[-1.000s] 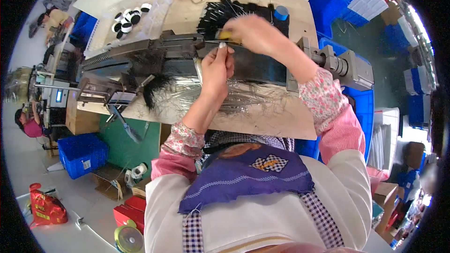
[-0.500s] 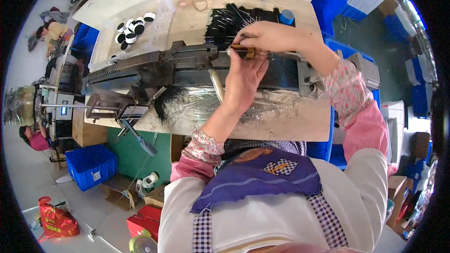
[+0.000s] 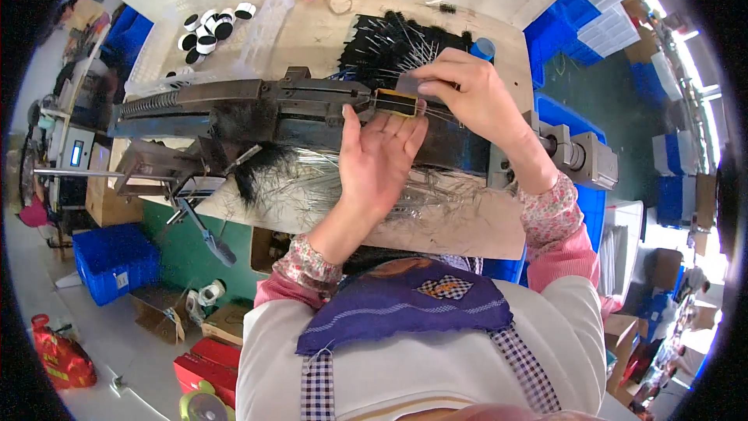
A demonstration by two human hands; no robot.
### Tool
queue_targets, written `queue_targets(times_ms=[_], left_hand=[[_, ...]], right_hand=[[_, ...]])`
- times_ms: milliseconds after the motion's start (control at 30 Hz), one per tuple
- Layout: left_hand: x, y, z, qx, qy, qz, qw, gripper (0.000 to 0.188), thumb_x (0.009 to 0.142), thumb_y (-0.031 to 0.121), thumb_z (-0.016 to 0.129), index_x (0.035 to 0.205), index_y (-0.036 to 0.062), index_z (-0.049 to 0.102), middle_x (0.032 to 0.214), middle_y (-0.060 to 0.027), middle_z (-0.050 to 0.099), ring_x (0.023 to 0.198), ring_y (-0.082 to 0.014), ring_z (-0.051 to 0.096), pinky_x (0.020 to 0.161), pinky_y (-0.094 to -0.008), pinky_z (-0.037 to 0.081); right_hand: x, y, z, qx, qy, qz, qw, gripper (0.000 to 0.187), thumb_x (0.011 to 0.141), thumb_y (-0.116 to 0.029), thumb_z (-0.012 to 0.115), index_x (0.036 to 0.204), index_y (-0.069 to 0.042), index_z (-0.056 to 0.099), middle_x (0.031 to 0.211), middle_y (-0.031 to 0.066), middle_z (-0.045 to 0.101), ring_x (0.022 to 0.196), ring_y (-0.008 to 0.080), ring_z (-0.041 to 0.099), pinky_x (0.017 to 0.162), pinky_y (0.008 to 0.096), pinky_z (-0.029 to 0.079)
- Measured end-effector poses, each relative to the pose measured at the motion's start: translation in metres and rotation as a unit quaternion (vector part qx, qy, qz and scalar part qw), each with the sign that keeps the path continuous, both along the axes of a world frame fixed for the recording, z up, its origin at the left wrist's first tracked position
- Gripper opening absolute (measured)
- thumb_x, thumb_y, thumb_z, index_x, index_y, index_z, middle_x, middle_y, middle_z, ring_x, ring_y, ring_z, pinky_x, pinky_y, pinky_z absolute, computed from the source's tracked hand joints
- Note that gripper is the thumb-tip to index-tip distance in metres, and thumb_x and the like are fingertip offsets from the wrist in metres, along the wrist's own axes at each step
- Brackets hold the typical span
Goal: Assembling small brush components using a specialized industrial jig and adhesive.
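Note:
My left hand (image 3: 374, 157) is palm up and open, its fingers stretched under a small yellow-edged holder (image 3: 386, 114) with black bristles in it, at the end of a dark metal machine (image 3: 280, 101). Whether the fingertips touch the holder I cannot tell. Just above and right of it, my right hand (image 3: 466, 93) is closed in a pinch on a thin greyish flat piece (image 3: 408, 84). Several thin wires (image 3: 438, 114) stick out rightward below the right hand. Behind the hands lies a pile of black bristle brushes with wire stems (image 3: 374, 48).
A clear plastic basket (image 3: 261, 39) with white-and-black round caps (image 3: 206, 43) stands at the back left. A blue cap (image 3: 483, 49) sits by the brushes. Loose wires and bristles (image 3: 312, 179) litter the near tabletop. A motor (image 3: 584, 160) sits at right; a handled lever (image 3: 214, 242) hangs left.
My left hand has moved down and left, opening flat away from the holder. My right hand has shifted right, and the greyish flat piece now shows in its fingers. The whole view has shifted.

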State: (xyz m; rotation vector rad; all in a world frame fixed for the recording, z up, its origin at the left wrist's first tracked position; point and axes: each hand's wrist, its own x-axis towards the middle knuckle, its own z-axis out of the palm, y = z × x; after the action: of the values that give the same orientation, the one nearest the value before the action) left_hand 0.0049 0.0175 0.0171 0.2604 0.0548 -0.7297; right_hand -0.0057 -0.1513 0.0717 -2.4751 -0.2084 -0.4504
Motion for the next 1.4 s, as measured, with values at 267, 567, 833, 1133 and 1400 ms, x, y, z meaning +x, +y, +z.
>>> queue_targets(times_ms=[267,567,833,1133,1400], left_hand=[[0.005,0.005,0.001,0.029,-0.043,-0.032,0.998,0.066,0.096,0.055,0.036,0.125,-0.0034,0.042,0.127,-0.0125,0.049,0.123,-0.024,0.044,0.11,-0.0368,0.03],[0.018,0.002,-0.018,-0.105,-0.04,-0.054,0.992,0.068,0.097,0.052,0.032,0.12,-0.0117,0.041,0.128,-0.0219,0.047,0.125,-0.0344,0.042,0.113,-0.0433,0.027],[0.005,0.013,0.002,0.025,-0.034,0.008,0.999,0.066,0.095,0.054,0.04,0.114,-0.0087,0.04,0.115,-0.0194,0.049,0.117,-0.0329,0.045,0.11,-0.0452,0.029],[0.001,0.011,0.022,0.129,0.026,0.021,0.991,0.074,0.096,0.048,0.038,0.132,-0.0155,0.023,0.14,-0.0283,0.032,0.131,-0.0402,0.033,0.113,-0.0486,0.023],[0.012,0.012,0.004,0.139,-0.09,-0.029,0.986,0.048,0.096,0.034,0.047,0.121,-0.0065,0.04,0.121,-0.0208,0.046,0.118,-0.0318,0.043,0.108,-0.0445,0.032]], right_hand=[[0.003,0.006,-0.002,-0.077,-0.003,0.044,0.996,0.015,0.075,-0.013,0.066,0.088,-0.01,0.071,0.078,0.0087,0.06,0.079,0.0282,0.061,0.072,0.0387,0.048],[-0.003,0.02,-0.004,-0.127,-0.128,0.056,0.982,0.016,0.073,-0.014,0.066,0.088,-0.01,0.068,0.079,0.0061,0.059,0.079,0.0248,0.061,0.073,0.0357,0.049],[-0.029,0.02,0.018,-0.19,-0.064,-0.096,0.975,0.018,0.081,-0.012,0.055,0.096,-0.003,0.053,0.062,0.0151,0.061,0.059,0.0341,0.064,0.051,0.0436,0.051],[-0.04,0.044,-0.005,-0.332,-0.016,-0.063,0.941,0.021,0.07,-0.006,0.061,0.084,0.007,0.055,0.059,0.0107,0.061,0.058,0.0266,0.066,0.045,0.0338,0.05],[-0.073,0.041,-0.023,-0.24,-0.035,-0.023,0.97,0.025,0.078,-0.011,0.059,0.094,0.005,0.049,0.069,0.0197,0.062,0.066,0.0335,0.066,0.052,0.0416,0.052]])
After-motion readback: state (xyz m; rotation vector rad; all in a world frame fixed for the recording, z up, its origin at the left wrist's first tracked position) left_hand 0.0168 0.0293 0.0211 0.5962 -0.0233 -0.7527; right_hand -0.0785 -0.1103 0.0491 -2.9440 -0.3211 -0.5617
